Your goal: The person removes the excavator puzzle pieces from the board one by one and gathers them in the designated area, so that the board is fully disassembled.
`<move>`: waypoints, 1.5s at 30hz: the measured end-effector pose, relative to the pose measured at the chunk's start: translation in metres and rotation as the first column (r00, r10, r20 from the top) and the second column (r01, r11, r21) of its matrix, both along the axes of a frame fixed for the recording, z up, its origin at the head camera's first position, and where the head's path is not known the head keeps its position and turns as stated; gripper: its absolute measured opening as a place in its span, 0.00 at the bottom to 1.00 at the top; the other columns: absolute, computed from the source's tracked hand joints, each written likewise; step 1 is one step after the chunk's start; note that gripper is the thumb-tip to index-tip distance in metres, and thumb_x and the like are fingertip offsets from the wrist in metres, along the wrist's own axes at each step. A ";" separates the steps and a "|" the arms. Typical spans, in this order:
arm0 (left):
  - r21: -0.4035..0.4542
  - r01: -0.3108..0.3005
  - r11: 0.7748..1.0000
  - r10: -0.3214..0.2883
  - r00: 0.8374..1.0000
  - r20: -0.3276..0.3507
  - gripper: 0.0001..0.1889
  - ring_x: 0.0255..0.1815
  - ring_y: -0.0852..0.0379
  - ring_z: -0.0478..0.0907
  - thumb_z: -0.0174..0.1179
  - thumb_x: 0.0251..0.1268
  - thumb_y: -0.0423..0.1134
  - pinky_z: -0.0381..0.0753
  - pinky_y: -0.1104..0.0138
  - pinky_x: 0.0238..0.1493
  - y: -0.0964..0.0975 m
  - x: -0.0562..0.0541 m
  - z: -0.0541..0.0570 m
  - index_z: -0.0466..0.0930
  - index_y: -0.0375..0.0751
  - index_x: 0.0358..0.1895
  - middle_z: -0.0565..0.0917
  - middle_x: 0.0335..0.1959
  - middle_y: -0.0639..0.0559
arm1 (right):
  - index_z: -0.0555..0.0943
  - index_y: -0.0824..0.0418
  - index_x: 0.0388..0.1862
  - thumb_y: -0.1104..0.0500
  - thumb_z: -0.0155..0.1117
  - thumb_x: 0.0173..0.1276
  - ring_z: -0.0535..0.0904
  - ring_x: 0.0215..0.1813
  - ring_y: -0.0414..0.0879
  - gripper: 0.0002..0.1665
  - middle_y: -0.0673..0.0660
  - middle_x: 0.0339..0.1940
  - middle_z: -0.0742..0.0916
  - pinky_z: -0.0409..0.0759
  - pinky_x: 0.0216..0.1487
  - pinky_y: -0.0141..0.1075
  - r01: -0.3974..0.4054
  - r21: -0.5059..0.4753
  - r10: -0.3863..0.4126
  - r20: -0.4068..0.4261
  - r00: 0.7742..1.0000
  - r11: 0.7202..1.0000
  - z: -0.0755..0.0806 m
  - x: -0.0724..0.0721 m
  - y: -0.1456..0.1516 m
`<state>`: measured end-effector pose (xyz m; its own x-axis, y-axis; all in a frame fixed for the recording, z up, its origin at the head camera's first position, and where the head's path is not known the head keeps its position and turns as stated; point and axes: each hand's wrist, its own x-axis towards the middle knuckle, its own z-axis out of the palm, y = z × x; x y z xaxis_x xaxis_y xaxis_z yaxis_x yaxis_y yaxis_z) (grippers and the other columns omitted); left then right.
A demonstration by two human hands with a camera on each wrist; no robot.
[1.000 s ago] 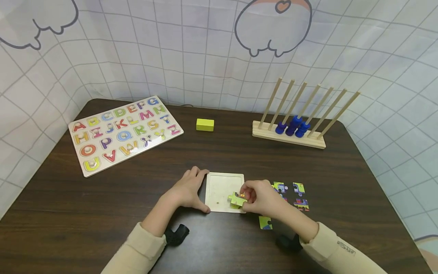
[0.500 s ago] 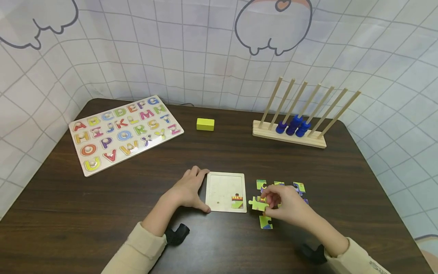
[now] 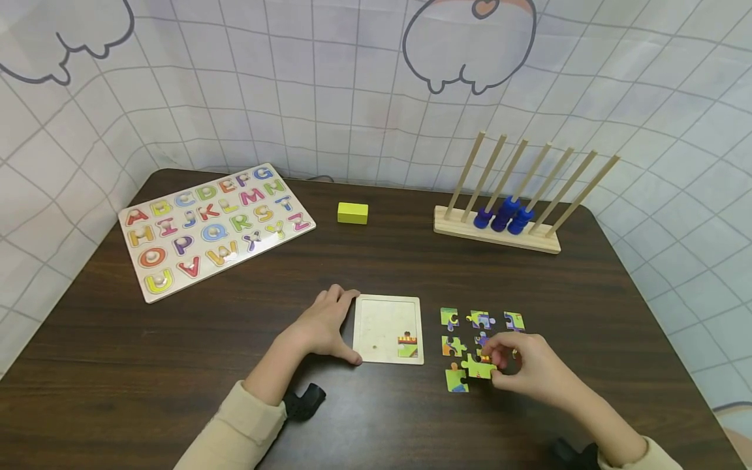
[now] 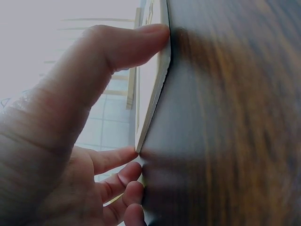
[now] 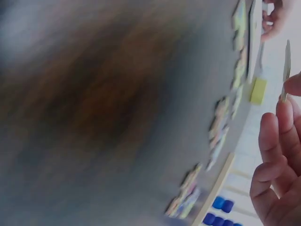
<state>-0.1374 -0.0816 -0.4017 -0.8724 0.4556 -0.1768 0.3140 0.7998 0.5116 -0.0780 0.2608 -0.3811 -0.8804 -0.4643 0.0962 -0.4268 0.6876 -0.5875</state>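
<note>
My left hand (image 3: 317, 326) lies at the left side of a square wooden puzzle tray (image 3: 376, 323). Its thumb and index finger, spread wide, touch the tray's two left corners, as the left wrist view also shows at the tray's edge (image 4: 153, 101). A yellow-green puzzle piece (image 3: 478, 369) is pinched between the thumb and fingertips of my right hand (image 3: 525, 365), raised over the loose pieces. In the right wrist view that piece (image 5: 287, 68) appears edge-on. One placed piece (image 3: 408, 346) fills the tray's lower right corner.
Several loose puzzle pieces (image 3: 449, 318) lie right of the tray, some partly hidden by my right hand. An alphabet board (image 3: 220, 228) sits at back left and a yellow block (image 3: 352, 213) at the back. A pegged counting stand (image 3: 496, 238) with blue beads stands at back right.
My right hand has moved right from above the tray to over the loose pieces, carrying the pinched piece. The tray's corner piece is now uncovered. My left hand has stayed put.
</note>
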 end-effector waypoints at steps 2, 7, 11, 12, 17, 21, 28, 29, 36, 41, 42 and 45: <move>-0.003 0.001 1.000 -0.001 1.000 -0.001 0.56 0.47 0.51 0.62 0.77 0.26 0.54 0.68 0.60 0.47 0.000 0.000 0.000 0.58 0.40 0.66 0.65 0.49 0.48 | 0.78 0.53 0.29 0.71 0.68 0.41 0.71 0.24 0.38 0.17 0.42 0.21 0.76 0.70 0.21 0.29 -0.014 0.001 0.014 0.006 1.000 1.000 -0.002 0.002 0.005; -0.001 0.001 1.000 -0.001 1.000 0.000 0.56 0.47 0.50 0.62 0.77 0.26 0.54 0.68 0.60 0.47 0.000 0.000 0.000 0.58 0.40 0.66 0.65 0.49 0.47 | 0.78 0.53 0.31 0.71 0.67 0.42 0.70 0.23 0.36 0.17 0.42 0.21 0.75 0.69 0.21 0.28 -0.033 0.013 0.033 0.046 0.998 0.999 -0.006 0.005 0.015; -0.003 0.001 1.000 -0.001 1.000 -0.002 0.56 0.48 0.50 0.63 0.77 0.27 0.54 0.68 0.60 0.48 0.000 0.000 0.001 0.58 0.40 0.66 0.65 0.49 0.47 | 0.77 0.53 0.30 0.71 0.67 0.41 0.70 0.22 0.35 0.18 0.42 0.21 0.75 0.69 0.21 0.27 -0.033 0.027 0.032 0.047 0.998 0.999 -0.012 0.006 0.021; -0.003 0.001 1.000 -0.001 1.000 -0.002 0.56 0.48 0.50 0.62 0.77 0.27 0.54 0.68 0.60 0.48 0.000 0.000 0.001 0.58 0.40 0.66 0.65 0.49 0.47 | 0.77 0.53 0.30 0.71 0.67 0.40 0.70 0.22 0.35 0.18 0.42 0.20 0.74 0.69 0.21 0.27 -0.033 0.030 0.032 0.046 0.998 0.999 -0.013 0.006 0.022; -0.002 0.001 1.000 -0.001 1.000 0.002 0.56 0.48 0.50 0.62 0.77 0.27 0.54 0.68 0.60 0.48 0.000 0.000 0.001 0.58 0.40 0.66 0.65 0.49 0.47 | 0.77 0.53 0.30 0.71 0.67 0.40 0.69 0.21 0.35 0.18 0.42 0.20 0.74 0.68 0.22 0.27 -0.045 0.032 0.044 0.056 0.997 0.998 -0.018 0.007 0.026; -0.001 0.001 1.000 -0.001 1.000 0.000 0.56 0.47 0.50 0.62 0.77 0.27 0.54 0.68 0.60 0.47 0.000 0.000 0.001 0.58 0.40 0.66 0.65 0.49 0.47 | 0.77 0.53 0.30 0.71 0.67 0.41 0.69 0.21 0.34 0.18 0.42 0.20 0.74 0.68 0.22 0.27 -0.061 0.038 0.058 0.064 0.996 0.997 -0.019 0.006 0.027; 0.000 0.001 1.000 -0.001 1.000 -0.002 0.56 0.47 0.50 0.62 0.77 0.26 0.54 0.69 0.60 0.47 -0.001 0.001 0.000 0.58 0.40 0.66 0.65 0.48 0.47 | 0.77 0.54 0.30 0.70 0.66 0.42 0.68 0.21 0.33 0.17 0.42 0.21 0.74 0.68 0.23 0.27 -0.076 0.075 0.068 0.101 0.993 0.994 -0.018 0.006 0.027; -0.001 0.002 1.000 -0.002 1.000 -0.005 0.56 0.47 0.51 0.62 0.77 0.26 0.55 0.68 0.60 0.47 0.000 0.001 -0.001 0.58 0.40 0.66 0.65 0.48 0.48 | 0.77 0.54 0.30 0.70 0.66 0.42 0.68 0.21 0.33 0.17 0.42 0.21 0.74 0.68 0.23 0.27 -0.075 0.080 0.066 0.106 0.992 0.994 -0.018 0.006 0.026; -0.007 0.001 1.000 -0.001 1.000 -0.009 0.57 0.47 0.51 0.62 0.77 0.26 0.55 0.68 0.60 0.47 0.000 0.000 -0.001 0.58 0.40 0.66 0.65 0.49 0.48 | 0.77 0.54 0.30 0.69 0.66 0.43 0.68 0.22 0.35 0.16 0.43 0.21 0.74 0.69 0.24 0.28 -0.068 0.103 0.055 0.127 0.990 0.992 -0.018 0.005 0.026; -0.005 -0.002 1.000 0.002 1.000 0.000 0.57 0.48 0.51 0.62 0.77 0.26 0.55 0.68 0.61 0.47 0.000 0.001 0.000 0.57 0.40 0.66 0.65 0.49 0.47 | 0.77 0.54 0.31 0.69 0.66 0.44 0.68 0.22 0.35 0.15 0.43 0.21 0.74 0.69 0.24 0.28 -0.068 0.106 0.054 0.128 0.990 0.992 -0.017 0.005 0.026; -0.005 -0.003 1.000 0.003 1.000 0.002 0.57 0.48 0.51 0.62 0.77 0.26 0.55 0.68 0.61 0.47 0.000 0.001 0.001 0.57 0.40 0.66 0.65 0.49 0.47 | 0.77 0.54 0.31 0.68 0.66 0.44 0.68 0.22 0.35 0.15 0.43 0.21 0.74 0.69 0.24 0.28 -0.068 0.106 0.054 0.128 0.990 0.992 -0.017 0.005 0.026; -0.002 -0.004 1.000 0.004 1.000 0.004 0.57 0.48 0.51 0.62 0.77 0.26 0.55 0.68 0.60 0.47 0.000 0.001 0.000 0.57 0.40 0.66 0.65 0.49 0.47 | 0.77 0.54 0.31 0.69 0.66 0.45 0.69 0.22 0.35 0.15 0.43 0.21 0.74 0.69 0.24 0.28 -0.069 0.106 0.056 0.120 0.991 0.992 -0.017 0.005 0.026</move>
<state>-0.1366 -0.0814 -0.4013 -0.8737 0.4516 -0.1810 0.3088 0.8022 0.5110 -0.0732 0.2867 -0.3978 -0.8515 -0.5210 -0.0601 -0.4039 0.7245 -0.5585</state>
